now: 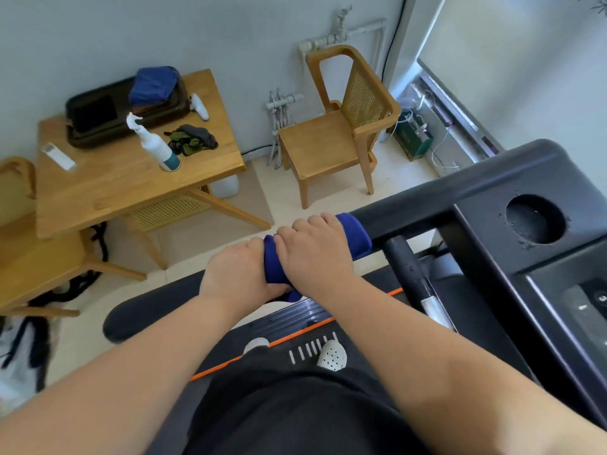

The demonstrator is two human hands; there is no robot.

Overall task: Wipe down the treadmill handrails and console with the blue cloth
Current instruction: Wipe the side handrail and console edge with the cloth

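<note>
A blue cloth (353,233) is wrapped around the treadmill's left black handrail (407,213). My right hand (315,254) grips the cloth from above, fingers curled over the rail. Just behind it, my left hand (238,274) is closed around the near end of the same cloth and rail. The rail runs up to the right into the black console (512,178), which has a round cup holder (535,218) and a control panel (588,307) at the right edge. An inner grip bar (410,270) slopes down beside my right hand.
A wooden table (108,185) on the left holds a spray bottle (156,146), a dark tray and a second blue cloth (152,85). A wooden chair (345,126) stands by the wall. The treadmill belt (371,343) and my feet are below.
</note>
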